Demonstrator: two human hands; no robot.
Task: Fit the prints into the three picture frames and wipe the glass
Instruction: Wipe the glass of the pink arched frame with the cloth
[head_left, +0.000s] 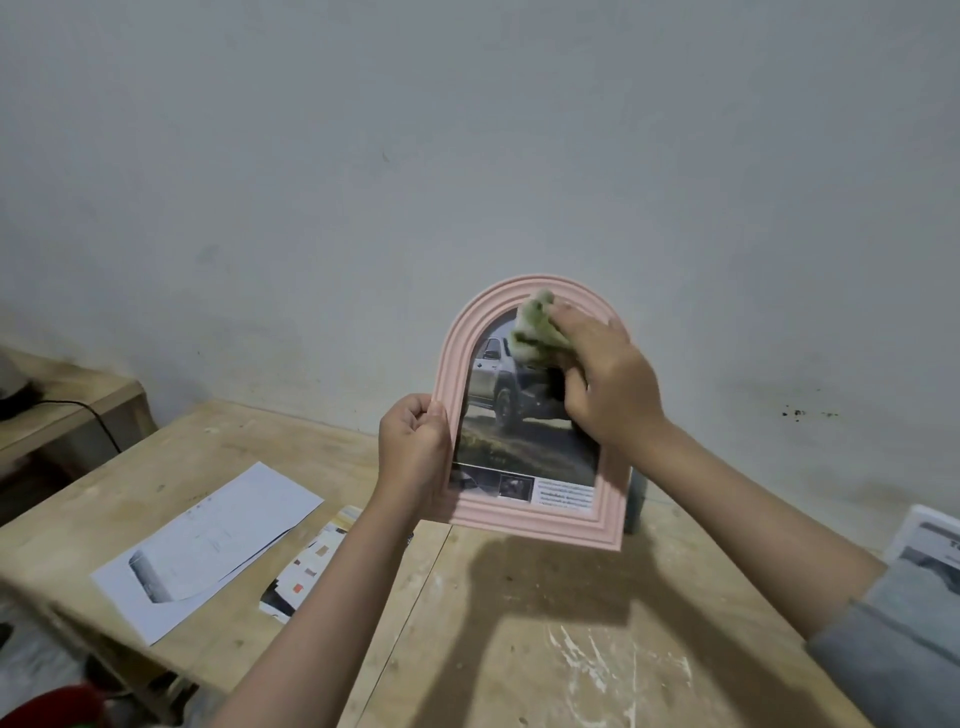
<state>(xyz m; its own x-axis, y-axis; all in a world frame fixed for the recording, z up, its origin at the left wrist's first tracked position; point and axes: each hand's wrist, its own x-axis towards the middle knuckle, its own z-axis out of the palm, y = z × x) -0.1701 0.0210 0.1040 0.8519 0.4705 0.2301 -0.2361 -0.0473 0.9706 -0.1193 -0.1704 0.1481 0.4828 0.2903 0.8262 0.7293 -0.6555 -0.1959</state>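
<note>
A: Left hand (415, 441) clamped on left edge of pink arched frame (540, 525), thumb across front moulding, fingers behind. Frame held upright above wooden table (519, 623), centre of picture, not resting on it.

B: Right hand (608, 379)?

A: Curled round green cloth (535, 332), pressing it against glass near top of arch, upper right of frame. Print (519, 447) of a pickup already seated behind glass, caption strip along bottom.

B: Advice for the wipe?

A: Judging by position, only the top covered so far. Overlapping strokes down from arch to caption strip, following the curve at the rim where dust likely collects. Pressure light: frame supported on one side only, so a hard push could twist it in the grip. Better braced with bottom edge on table.

B: Elsewhere?

A: Loose printed sheets (208, 540) lower left of picture; another print (930, 551) at right edge. No other frames in view.
</note>
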